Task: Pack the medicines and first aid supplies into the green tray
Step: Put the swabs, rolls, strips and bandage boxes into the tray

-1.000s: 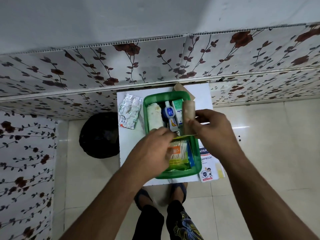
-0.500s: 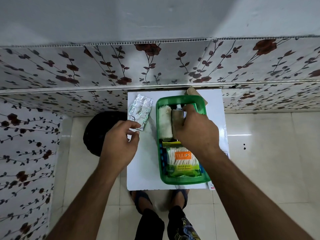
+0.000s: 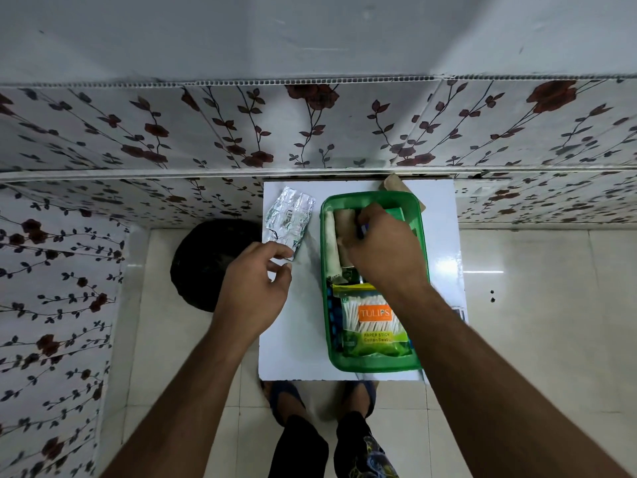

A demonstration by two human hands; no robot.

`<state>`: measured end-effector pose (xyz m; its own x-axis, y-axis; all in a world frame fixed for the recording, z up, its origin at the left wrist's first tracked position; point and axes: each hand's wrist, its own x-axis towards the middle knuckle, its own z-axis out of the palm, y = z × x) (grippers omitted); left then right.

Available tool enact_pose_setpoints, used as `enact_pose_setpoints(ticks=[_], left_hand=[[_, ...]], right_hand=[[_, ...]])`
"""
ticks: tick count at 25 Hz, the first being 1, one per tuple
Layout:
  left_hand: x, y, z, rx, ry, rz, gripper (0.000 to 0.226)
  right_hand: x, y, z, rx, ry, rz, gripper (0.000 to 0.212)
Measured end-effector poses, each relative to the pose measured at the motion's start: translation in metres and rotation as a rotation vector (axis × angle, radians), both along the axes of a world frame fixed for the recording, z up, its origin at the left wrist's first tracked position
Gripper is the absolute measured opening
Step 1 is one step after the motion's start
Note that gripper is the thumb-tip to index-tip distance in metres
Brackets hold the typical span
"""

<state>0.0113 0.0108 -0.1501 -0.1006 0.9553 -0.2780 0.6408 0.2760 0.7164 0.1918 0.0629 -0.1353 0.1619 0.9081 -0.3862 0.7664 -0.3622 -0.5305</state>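
Note:
The green tray (image 3: 324, 305) lies on a small white table (image 3: 296, 339). In its near half sits a pack of Tulips cotton swabs (image 3: 374, 322). In its far half a white bandage roll (image 3: 330, 246) lies against the left wall, with a tan bandage roll (image 3: 344, 236) right beside it. My right hand (image 3: 386, 250) is inside the tray, fingers curled on the tan roll, hiding the items under it; a green box (image 3: 396, 213) shows past the knuckles. Left of the tray lie silver foil medicine strips (image 3: 289, 220). My left hand (image 3: 255, 284) pinches their near corner between thumb and forefinger.
A black round bin (image 3: 206, 263) stands on the floor left of the table. Brown paper (image 3: 394, 184) pokes out behind the tray by the floral wall. A printed packet (image 3: 460, 313) shows at the table's right edge under my forearm. My sandalled feet are below the front edge.
My right hand carried the tan roll down into the tray beside the white roll. My left hand left the tray, moved left and closed on the near corner of the foil strips.

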Motion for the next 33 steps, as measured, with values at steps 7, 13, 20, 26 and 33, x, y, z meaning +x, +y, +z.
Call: enact_pose_setpoints(ticks=[7, 13, 20, 26, 33], left_hand=[[0.000, 0.004, -0.003, -0.019, -0.017, 0.031, 0.020], [-0.007, 0.019, -0.008, -0.054, 0.000, 0.158, 0.024], [-0.003, 0.067, -0.044, -0.070, 0.294, 0.076, 0.053], [0.001, 0.078, -0.052, -0.051, 0.297, 0.124, 0.040], [-0.016, 0.045, 0.024, 0.027, 0.234, 0.341, 0.014]], right_hand=[[0.008, 0.002, -0.006, -0.034, -0.010, -0.020, 0.047], [0.022, -0.004, 0.012, -0.001, 0.032, -0.026, 0.026], [0.101, 0.039, 0.000, 0.107, 0.006, -0.287, 0.022], [0.099, 0.067, -0.043, -0.132, 0.024, -0.043, 0.030], [0.114, 0.044, -0.027, -0.126, 0.084, -0.166, 0.044]])
